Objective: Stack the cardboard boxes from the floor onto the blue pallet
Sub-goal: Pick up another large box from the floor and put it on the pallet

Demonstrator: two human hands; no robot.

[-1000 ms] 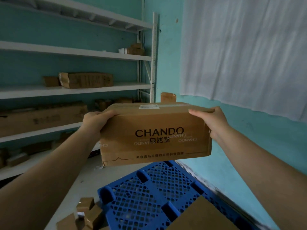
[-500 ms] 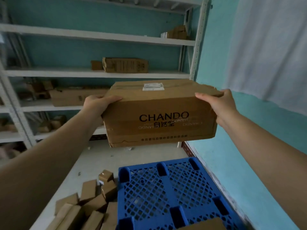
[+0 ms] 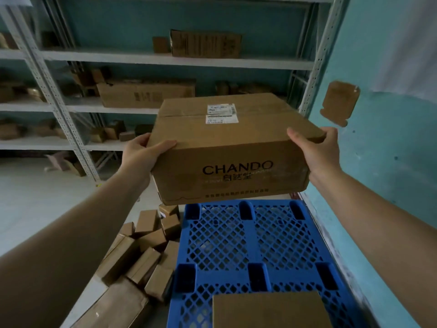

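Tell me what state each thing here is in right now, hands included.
CHANDO box: closed, taped, held in the air over the pallet's far end.
Left hand: grips the box's left corner.
Right hand: grips the box's right corner.
Blue pallet: on the floor, mostly bare.
Plain box: resting on the pallet's near end.
Small boxes: jumbled on the floor left of the pallet.

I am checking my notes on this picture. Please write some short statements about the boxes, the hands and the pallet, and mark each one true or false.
1. Both hands grip the CHANDO box. True: left hand, right hand.
2. The box rests on the blue pallet. False: it is held in the air above it.
3. Small boxes lie on the floor left of the pallet. True.
4. The pallet carries nothing. False: a cardboard box lies on its near end.
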